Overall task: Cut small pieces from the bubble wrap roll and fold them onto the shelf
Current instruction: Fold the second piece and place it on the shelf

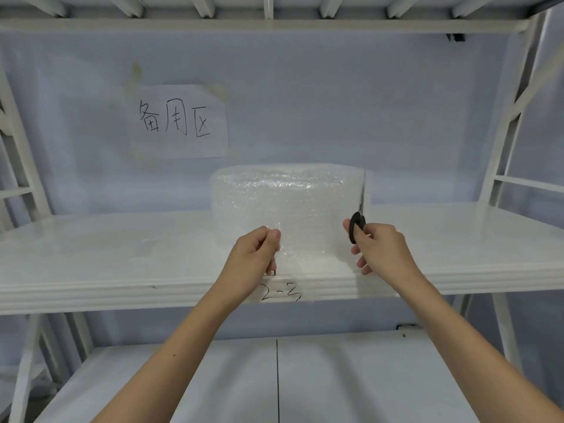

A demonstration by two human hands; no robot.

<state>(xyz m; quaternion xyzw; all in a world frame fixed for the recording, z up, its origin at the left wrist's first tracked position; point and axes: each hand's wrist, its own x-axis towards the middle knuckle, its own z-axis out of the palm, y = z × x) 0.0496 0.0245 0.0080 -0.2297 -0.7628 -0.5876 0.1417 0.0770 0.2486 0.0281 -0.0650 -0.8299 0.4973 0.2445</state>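
A clear bubble wrap roll (274, 193) stands upright on the white shelf (106, 254). A loose sheet of bubble wrap (311, 239) hangs in front of it, stretched between my hands. My left hand (253, 254) pinches the sheet's left edge between thumb and fingers. My right hand (381, 248) grips black-handled scissors (358, 221), whose blades point up along the sheet's right edge. Whether the blades are open cannot be told.
A paper sign (178, 120) with handwritten characters is taped to the back wall. The shelf's front edge carries a handwritten label (282, 293). A lower shelf (335, 377) lies below my arms. White metal uprights (512, 117) frame both sides.
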